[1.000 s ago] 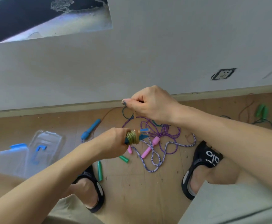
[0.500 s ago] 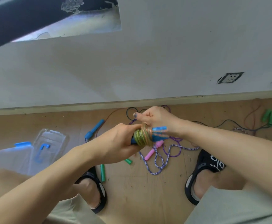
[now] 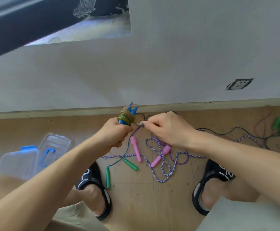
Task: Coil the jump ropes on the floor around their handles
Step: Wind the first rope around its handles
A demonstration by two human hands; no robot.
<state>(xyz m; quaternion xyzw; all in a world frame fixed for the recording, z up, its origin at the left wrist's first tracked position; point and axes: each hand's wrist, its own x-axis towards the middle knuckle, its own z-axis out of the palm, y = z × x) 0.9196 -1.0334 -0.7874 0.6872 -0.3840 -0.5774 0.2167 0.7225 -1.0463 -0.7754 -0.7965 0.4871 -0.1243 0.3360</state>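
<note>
A: What have the hands got?
B: The left hand [image 3: 115,135] has its fingers curled round two blue handles [image 3: 127,116] wound with yellow-green rope [image 3: 126,116]. The right hand [image 3: 166,126] pinches the rope's end just beside the coil.
A: And below the fingers?
B: On the floor [image 3: 144,197], two pink handles [image 3: 136,148], two green handles [image 3: 130,164], with striped rope [image 3: 162,174] looped around.

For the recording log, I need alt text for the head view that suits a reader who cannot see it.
A person's left hand grips blue handles wrapped in a yellow-green rope coil, while the right hand pinches the rope's end beside it. Below, pink-handled and green-handled jump ropes lie tangled on the wooden floor between two black sandals.
</note>
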